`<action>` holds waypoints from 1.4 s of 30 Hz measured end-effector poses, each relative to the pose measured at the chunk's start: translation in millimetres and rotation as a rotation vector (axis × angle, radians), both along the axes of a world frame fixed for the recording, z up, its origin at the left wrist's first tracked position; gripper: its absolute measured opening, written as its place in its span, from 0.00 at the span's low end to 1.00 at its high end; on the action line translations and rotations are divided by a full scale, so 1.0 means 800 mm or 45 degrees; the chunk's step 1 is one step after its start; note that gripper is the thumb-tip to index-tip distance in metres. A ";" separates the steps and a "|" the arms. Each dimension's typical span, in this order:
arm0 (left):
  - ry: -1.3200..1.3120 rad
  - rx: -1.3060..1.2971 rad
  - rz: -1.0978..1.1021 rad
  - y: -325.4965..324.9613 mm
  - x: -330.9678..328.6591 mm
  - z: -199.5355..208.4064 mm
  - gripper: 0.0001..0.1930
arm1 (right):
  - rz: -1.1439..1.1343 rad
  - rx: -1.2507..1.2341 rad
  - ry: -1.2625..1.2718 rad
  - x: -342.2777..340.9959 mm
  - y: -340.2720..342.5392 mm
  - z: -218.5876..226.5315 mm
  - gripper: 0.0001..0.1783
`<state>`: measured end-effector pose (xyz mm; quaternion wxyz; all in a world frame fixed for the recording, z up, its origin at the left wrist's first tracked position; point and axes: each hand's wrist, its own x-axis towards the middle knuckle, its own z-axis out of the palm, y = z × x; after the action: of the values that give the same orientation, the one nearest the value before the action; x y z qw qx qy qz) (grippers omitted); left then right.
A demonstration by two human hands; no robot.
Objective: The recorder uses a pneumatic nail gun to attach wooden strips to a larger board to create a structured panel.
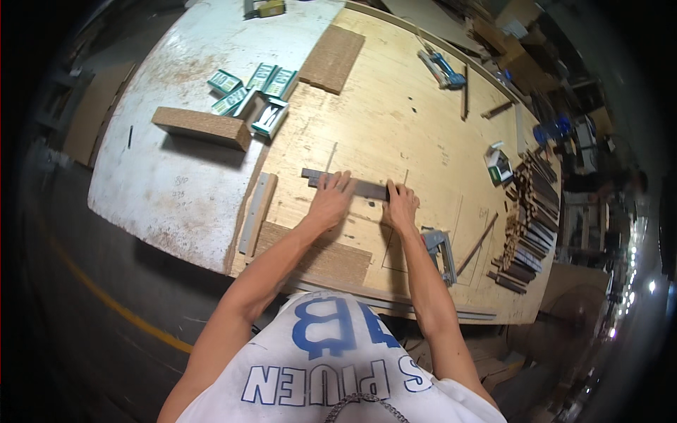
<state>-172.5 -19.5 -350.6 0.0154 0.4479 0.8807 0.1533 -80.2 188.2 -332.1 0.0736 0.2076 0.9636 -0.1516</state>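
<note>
Dark wooden strips lie side by side across the pale plywood worktop in front of me, their left ends slightly staggered. My left hand is closed over them left of the middle, fingers across the top. At their right end my right hand grips them, fingers bent around the end. Both palms face down and the undersides of the strips are hidden. Just right of my right forearm rests a grey nail gun, beside a thin dark strip.
A thick brown board and green-and-white boxes sit at the left. Brown flat boards lie farther back. A blue air gun is at the far right. Stacked strips and an open box line the right edge.
</note>
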 end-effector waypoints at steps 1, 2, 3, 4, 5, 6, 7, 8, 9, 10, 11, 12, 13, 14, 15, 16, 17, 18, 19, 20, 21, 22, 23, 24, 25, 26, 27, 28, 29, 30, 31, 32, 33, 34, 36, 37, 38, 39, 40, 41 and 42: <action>0.006 -0.006 0.024 0.005 -0.002 -0.003 0.28 | 0.025 0.053 -0.193 0.004 -0.006 0.005 0.33; -0.066 -0.019 -0.016 0.006 -0.005 -0.005 0.30 | -0.003 0.051 -0.061 0.016 -0.016 -0.004 0.32; -0.140 -0.029 -0.060 0.007 -0.007 -0.007 0.32 | 0.032 -0.009 -0.072 0.026 -0.019 -0.006 0.33; -0.171 -0.058 -0.082 0.007 -0.004 0.000 0.31 | 0.056 -0.066 -0.084 0.035 -0.022 -0.004 0.34; -0.168 -0.065 -0.070 0.001 -0.002 0.006 0.31 | 0.035 -0.177 -0.055 0.045 -0.032 -0.005 0.30; -0.204 -0.103 -0.093 -0.005 0.002 0.009 0.30 | 0.012 -0.277 -0.026 0.052 -0.044 -0.005 0.28; -0.241 -0.142 -0.117 -0.011 0.007 0.013 0.30 | -0.013 -0.377 0.002 0.053 -0.055 -0.005 0.27; -0.175 -0.028 -0.098 -0.021 0.012 0.015 0.28 | -0.011 -0.384 0.002 0.050 -0.063 -0.007 0.27; -0.176 -0.033 -0.103 -0.029 0.012 0.022 0.28 | 0.021 -0.472 -0.088 0.048 -0.073 0.000 0.25; -0.272 -0.087 -0.094 -0.039 0.014 0.031 0.27 | 0.058 -0.564 -0.183 0.049 -0.080 0.005 0.24; -0.369 -0.141 -0.086 -0.047 0.016 0.040 0.27 | 0.054 -0.571 -0.187 0.053 -0.084 0.012 0.24; -0.407 -0.168 -0.093 -0.053 0.015 0.050 0.24 | 0.118 -0.583 -0.195 0.052 -0.087 0.021 0.23; -0.408 -0.171 -0.087 -0.059 0.016 0.048 0.24 | 0.181 -0.594 -0.204 0.053 -0.088 0.025 0.23; -0.410 -0.186 -0.155 -0.063 0.018 0.045 0.23 | 0.206 -0.569 -0.128 0.063 -0.086 0.019 0.22; -0.412 -0.202 -0.217 -0.067 0.020 0.046 0.22 | 0.216 -0.571 -0.132 0.068 -0.085 0.020 0.22; -0.429 -0.136 -0.187 -0.071 0.025 0.047 0.18 | 0.202 -0.569 -0.146 0.071 -0.084 0.022 0.21; -0.431 -0.135 -0.178 -0.075 0.028 0.048 0.18 | 0.187 -0.564 -0.160 0.074 -0.084 0.022 0.20; -0.426 -0.107 -0.180 -0.078 0.031 0.049 0.18 | 0.185 -0.561 -0.163 0.079 -0.087 0.023 0.20; -0.421 -0.079 -0.181 -0.080 0.033 0.049 0.18 | 0.135 -0.601 -0.106 0.083 -0.093 0.023 0.20; -0.424 -0.074 -0.184 -0.079 0.034 0.049 0.18 | 0.085 -0.641 -0.049 0.087 -0.097 0.023 0.19; -0.458 -0.146 -0.201 -0.079 0.034 0.052 0.19 | 0.084 -0.638 -0.051 0.090 -0.100 0.022 0.19; -0.491 -0.219 -0.218 -0.079 0.035 0.053 0.21 | 0.044 -0.680 -0.021 0.092 -0.101 0.021 0.20; -0.491 -0.216 -0.219 -0.078 0.038 0.052 0.21 | 0.003 -0.721 0.009 0.095 -0.102 0.021 0.20; -0.393 -0.055 -0.185 -0.080 0.042 0.051 0.22 | 0.010 -0.725 0.005 0.097 -0.101 0.024 0.20; -0.292 0.103 -0.152 -0.082 0.045 0.050 0.22 | -0.013 -0.678 0.024 0.100 -0.097 0.030 0.19; -0.292 0.099 -0.144 -0.082 0.047 0.050 0.22 | -0.036 -0.631 0.044 0.103 -0.092 0.035 0.17; -0.280 0.161 -0.111 -0.079 0.047 0.055 0.22 | -0.031 -0.626 0.041 0.106 -0.087 0.035 0.17; -0.267 0.222 -0.079 -0.078 0.048 0.057 0.23 | 0.076 -0.497 0.142 0.110 -0.082 0.036 0.15; -0.268 0.228 -0.074 -0.080 0.048 0.055 0.23 | 0.182 -0.368 0.242 0.115 -0.076 0.038 0.13; -0.268 0.208 -0.103 -0.077 0.049 0.057 0.22 | 0.259 -0.365 0.351 0.126 -0.064 0.020 0.13; -0.269 0.183 -0.125 -0.077 0.051 0.054 0.21 | 0.250 -0.361 0.352 0.129 -0.061 0.016 0.13; -0.270 0.184 -0.134 -0.078 0.052 0.049 0.21 | 0.368 -0.267 0.316 0.130 -0.057 0.012 0.15; -0.266 0.169 -0.188 -0.079 0.051 0.045 0.20 | 0.494 -0.173 0.281 0.129 -0.056 0.012 0.18; -0.261 0.153 -0.240 -0.080 0.052 0.040 0.18 | 0.495 -0.172 0.282 0.129 -0.058 0.011 0.18; -0.383 -0.035 -0.235 -0.081 0.055 0.032 0.17 | 0.446 -0.106 0.166 0.129 -0.065 0.008 0.22; -0.506 -0.225 -0.229 -0.081 0.057 0.030 0.16 | 0.450 -0.104 0.167 0.131 -0.067 0.005 0.22; -0.505 -0.224 -0.224 -0.085 0.062 0.026 0.16 | 0.267 -0.191 0.196 0.136 -0.070 0.000 0.23; -0.466 -0.122 -0.211 -0.090 0.067 0.023 0.16 | 0.083 -0.274 0.226 0.141 -0.072 -0.005 0.25; -0.428 -0.021 -0.198 -0.094 0.072 0.020 0.16 | 0.086 -0.273 0.228 0.147 -0.075 -0.011 0.25; -0.426 -0.021 -0.196 -0.096 0.076 0.017 0.16 | -0.177 -0.283 0.181 0.154 -0.079 -0.017 0.27; -0.405 0.013 -0.173 -0.098 0.079 0.019 0.16 | -0.443 -0.291 0.130 0.155 -0.086 -0.015 0.29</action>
<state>-109.5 -97.6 -335.5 0.1625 0.4766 0.8341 0.2251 44.0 119.0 -344.3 0.0204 0.3530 0.8923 -0.2806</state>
